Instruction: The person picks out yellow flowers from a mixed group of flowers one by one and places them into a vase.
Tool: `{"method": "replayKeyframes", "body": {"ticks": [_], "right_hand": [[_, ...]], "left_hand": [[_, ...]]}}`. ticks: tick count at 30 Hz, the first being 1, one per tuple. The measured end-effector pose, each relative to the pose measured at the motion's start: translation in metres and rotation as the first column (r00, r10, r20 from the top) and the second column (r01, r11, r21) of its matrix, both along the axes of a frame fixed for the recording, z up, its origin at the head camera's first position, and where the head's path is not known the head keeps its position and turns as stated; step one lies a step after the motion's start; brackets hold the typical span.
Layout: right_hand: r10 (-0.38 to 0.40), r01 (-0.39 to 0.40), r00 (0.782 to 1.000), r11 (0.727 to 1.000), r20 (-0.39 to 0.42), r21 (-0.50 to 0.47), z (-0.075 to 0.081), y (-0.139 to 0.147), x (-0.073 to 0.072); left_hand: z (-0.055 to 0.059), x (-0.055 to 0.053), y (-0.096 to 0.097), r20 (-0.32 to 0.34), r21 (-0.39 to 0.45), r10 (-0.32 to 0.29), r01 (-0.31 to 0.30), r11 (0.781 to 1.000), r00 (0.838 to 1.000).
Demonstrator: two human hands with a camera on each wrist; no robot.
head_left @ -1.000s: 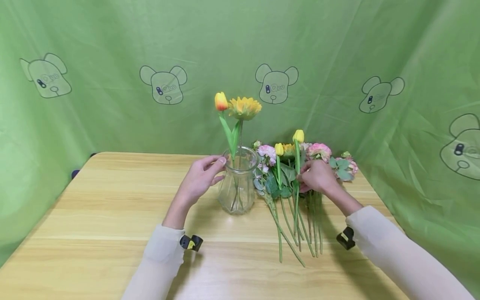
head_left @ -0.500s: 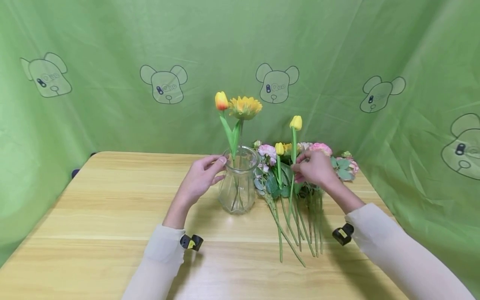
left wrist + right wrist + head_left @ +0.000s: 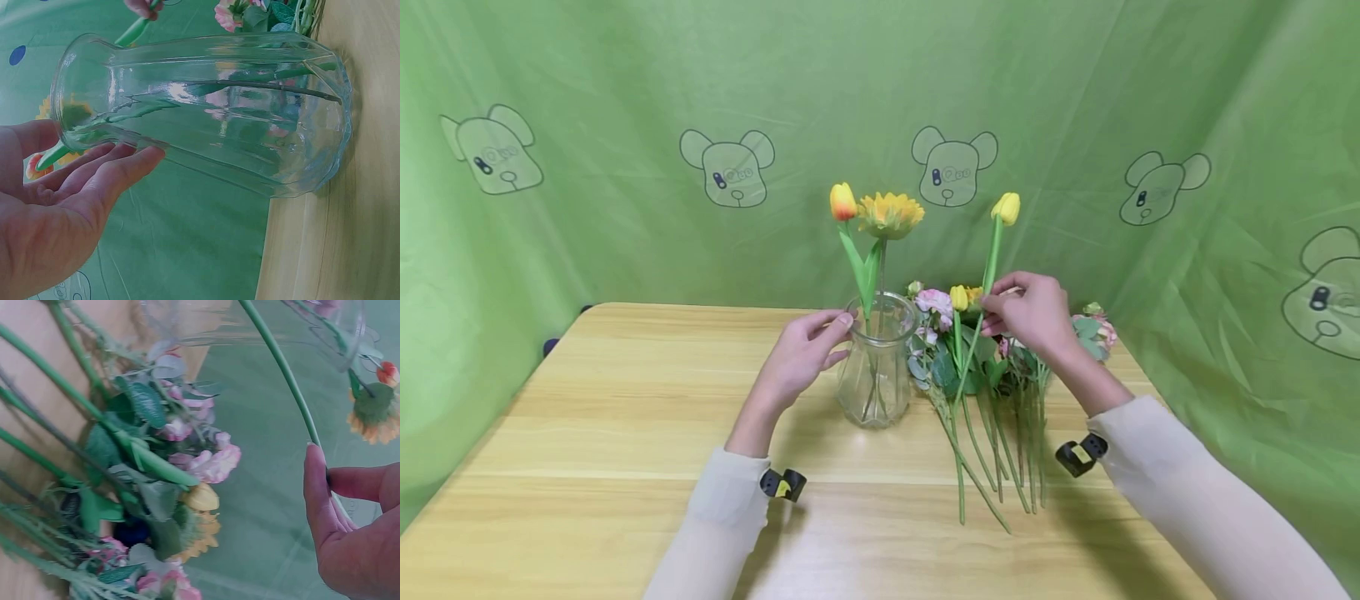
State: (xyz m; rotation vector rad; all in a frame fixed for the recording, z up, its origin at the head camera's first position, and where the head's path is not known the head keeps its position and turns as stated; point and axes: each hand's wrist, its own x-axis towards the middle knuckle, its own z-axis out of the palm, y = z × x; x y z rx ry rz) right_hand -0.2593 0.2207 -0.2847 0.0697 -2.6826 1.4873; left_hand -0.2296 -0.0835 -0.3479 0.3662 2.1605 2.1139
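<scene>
A clear glass vase (image 3: 874,392) stands upright on the table, holding a red-and-yellow tulip (image 3: 842,202) and a sunflower (image 3: 891,215). My left hand (image 3: 801,354) steadies it from the left, thumb at the rim and the other fingers along the neck in the left wrist view. To the right of the vase, my right hand (image 3: 1033,312) pinches the stem of a yellow tulip (image 3: 1006,208) between thumb and fingers. That tulip is raised with its bloom up, its stem (image 3: 284,369) slanting down toward the lower left in the head view.
Beside the vase lies a pile of flowers: pink blooms (image 3: 934,305), another yellow tulip (image 3: 958,297) and a sunflower. Several loose stems (image 3: 1000,467) point toward the front. A green curtain (image 3: 820,92) printed with bear heads surrounds the wooden table (image 3: 647,417).
My right hand has lifted the yellow tulip up from the pile, first leftward, and its bloom now leans to the right. My left hand and the vase have stayed put.
</scene>
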Motion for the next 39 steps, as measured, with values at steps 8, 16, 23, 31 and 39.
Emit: {"method": "replayKeyframes", "body": {"ticks": [8,16,23,31,39], "right_hand": [[-0.057,0.054,0.998,0.993,-0.034,-0.105,0.022,-0.006,-0.003],[-0.102,0.082,0.992,0.972,-0.08,-0.222,0.044,-0.013,-0.007],[-0.138,0.11,0.987,0.956,-0.085,-0.273,0.058,-0.019,-0.011],[-0.137,0.102,0.987,0.943,-0.09,-0.317,0.061,-0.029,-0.009],[-0.068,0.031,0.989,0.964,-0.13,-0.263,0.05,-0.044,-0.005]], "left_hand": [[-0.001,0.0,0.0,0.002,0.006,-0.005,0.005,1.0,1.0],[-0.001,-0.001,0.0,-0.006,0.008,-0.011,0.011,1.0,1.0],[-0.002,-0.002,0.001,-0.008,0.004,-0.01,0.01,1.0,1.0],[-0.002,-0.002,0.0,-0.004,0.007,-0.007,0.007,1.0,1.0],[-0.001,-0.001,0.0,-0.007,0.011,-0.012,0.012,1.0,1.0]]}}
